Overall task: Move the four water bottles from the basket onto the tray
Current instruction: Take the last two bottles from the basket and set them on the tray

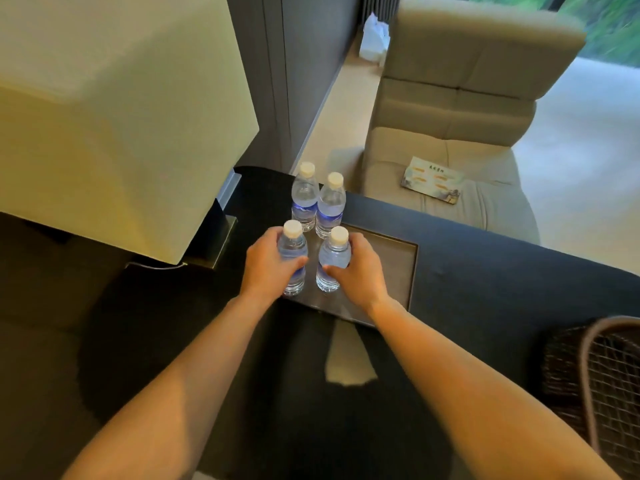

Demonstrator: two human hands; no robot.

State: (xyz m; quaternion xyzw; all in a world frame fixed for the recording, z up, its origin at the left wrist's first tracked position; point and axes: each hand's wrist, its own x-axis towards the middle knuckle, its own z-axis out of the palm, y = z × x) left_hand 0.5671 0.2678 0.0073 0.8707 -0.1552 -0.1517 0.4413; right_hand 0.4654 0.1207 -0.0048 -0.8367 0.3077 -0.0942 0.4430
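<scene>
Two clear water bottles with white caps and blue labels stand upright at the far left of the grey tray point(391, 268): the back left bottle point(304, 197) and the back right bottle point(331, 206). In front of them stand two more. My left hand point(266, 268) wraps the front left bottle point(292, 249). My right hand point(360, 268) wraps the front right bottle point(334, 256). Both front bottles are upright with their bases on the tray's near left part. The dark wire basket point(595, 379) sits at the right edge, its inside mostly cut off.
A large lamp shade point(114, 116) hangs over the dark table's left side, its base point(218, 237) just left of the bottles. A beige armchair point(450, 133) with a booklet point(433, 185) on its seat stands beyond the table. The tray's right half is bare.
</scene>
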